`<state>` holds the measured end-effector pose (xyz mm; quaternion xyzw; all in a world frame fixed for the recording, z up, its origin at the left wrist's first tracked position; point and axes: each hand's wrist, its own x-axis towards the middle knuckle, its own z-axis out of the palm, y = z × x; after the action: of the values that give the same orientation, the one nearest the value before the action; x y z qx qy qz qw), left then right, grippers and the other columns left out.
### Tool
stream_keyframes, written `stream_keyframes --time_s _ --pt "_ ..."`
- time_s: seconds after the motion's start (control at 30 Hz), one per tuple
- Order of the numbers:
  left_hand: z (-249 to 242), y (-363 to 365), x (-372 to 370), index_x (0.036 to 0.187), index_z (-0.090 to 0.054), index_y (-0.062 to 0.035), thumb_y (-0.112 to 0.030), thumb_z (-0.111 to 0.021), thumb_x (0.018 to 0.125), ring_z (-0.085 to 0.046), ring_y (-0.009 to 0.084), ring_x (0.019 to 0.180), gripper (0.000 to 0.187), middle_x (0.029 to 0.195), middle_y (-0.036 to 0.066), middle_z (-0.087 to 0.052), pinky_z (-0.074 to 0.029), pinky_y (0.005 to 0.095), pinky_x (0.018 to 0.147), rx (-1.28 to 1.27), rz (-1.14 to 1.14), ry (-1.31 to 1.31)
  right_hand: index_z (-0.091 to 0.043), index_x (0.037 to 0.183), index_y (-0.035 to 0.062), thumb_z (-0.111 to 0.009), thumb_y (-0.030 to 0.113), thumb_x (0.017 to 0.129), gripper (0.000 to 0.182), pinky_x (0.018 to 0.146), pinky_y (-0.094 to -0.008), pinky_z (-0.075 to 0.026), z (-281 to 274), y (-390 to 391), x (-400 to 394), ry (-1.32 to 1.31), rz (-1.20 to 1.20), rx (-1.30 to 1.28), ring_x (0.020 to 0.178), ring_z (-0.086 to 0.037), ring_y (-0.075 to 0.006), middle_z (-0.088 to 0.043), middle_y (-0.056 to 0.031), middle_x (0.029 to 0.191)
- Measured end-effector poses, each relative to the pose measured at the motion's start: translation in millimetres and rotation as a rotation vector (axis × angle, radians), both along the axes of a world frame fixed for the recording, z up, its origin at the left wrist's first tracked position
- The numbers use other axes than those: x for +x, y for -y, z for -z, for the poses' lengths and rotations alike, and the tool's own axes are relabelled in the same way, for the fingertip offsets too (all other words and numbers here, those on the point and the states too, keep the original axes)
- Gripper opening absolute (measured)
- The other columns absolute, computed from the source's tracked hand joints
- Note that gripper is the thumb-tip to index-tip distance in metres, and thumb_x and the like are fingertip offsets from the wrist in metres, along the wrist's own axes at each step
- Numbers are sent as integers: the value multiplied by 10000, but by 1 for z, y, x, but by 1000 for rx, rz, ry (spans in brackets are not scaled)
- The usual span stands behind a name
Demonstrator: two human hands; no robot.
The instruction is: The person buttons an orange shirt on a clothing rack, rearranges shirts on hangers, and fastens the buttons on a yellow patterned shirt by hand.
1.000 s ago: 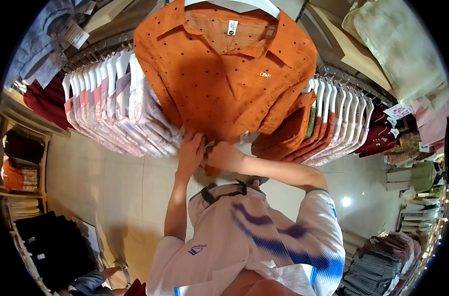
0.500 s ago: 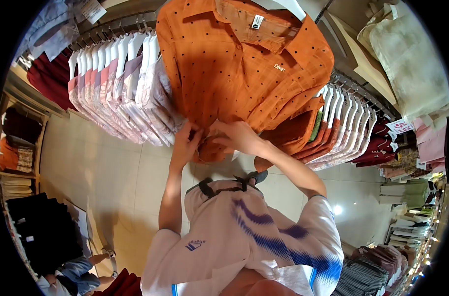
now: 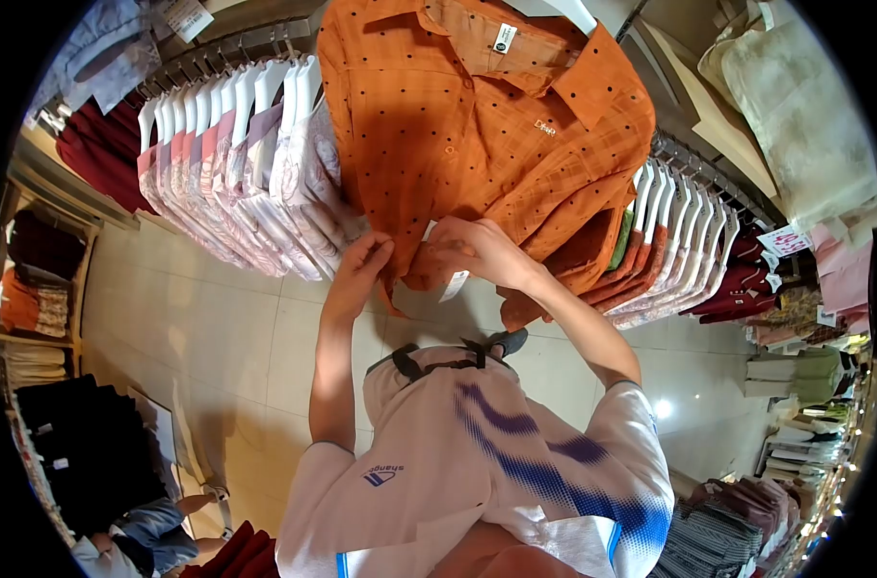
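Note:
An orange shirt [image 3: 400, 135] with dark dots hangs in front of me on a white hanger [image 3: 575, 13], its collar at the top. My left hand [image 3: 361, 270] pinches the lower front edge of the shirt on the left side. Just to the right, my right hand [image 3: 479, 252] is closed on the other part of the shirt's front, its fingertips partly hidden by the hand. A small white tag [image 3: 454, 286] hangs below my right fingers. The two front edges are apart at the bottom, with a gap between my hands.
Pale patterned garments [image 3: 255, 193] hang on a rail to the left, more white hangers [image 3: 684, 217] with clothes to the right. Black folded clothes [image 3: 87, 453] lie at lower left, near another person's legs [image 3: 164, 530]. A price sign [image 3: 783, 241] stands at right.
My hands have moved apart, and the shirt's lower front edges have separated between them. The white tag below my right hand now shows more fully.

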<state>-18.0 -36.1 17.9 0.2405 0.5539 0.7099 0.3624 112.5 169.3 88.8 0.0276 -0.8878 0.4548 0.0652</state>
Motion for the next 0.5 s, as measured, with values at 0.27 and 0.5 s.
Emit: stream_keyframes --time_s 0.27,0.5 --pt "-2 -7 10 1009 -601 -42 -126 -577 994 -515 34 770 88 844 -37 -578 -401 197 668 20 -22 8 -627 1035 -10 -663 58 867 185 649 -356 -519 3 2 5 -49 -8 37 716 -689 -286 -700 -163 814" --pt "10 -7 5 1007 -604 -28 -96 -628 954 -536 40 802 89 854 -23 -591 -417 201 685 43 41 -140 -692 993 23 -710 122 852 174 663 -324 -532 -3 4 8 -83 48 77 747 -700 -242 -709 -120 839"
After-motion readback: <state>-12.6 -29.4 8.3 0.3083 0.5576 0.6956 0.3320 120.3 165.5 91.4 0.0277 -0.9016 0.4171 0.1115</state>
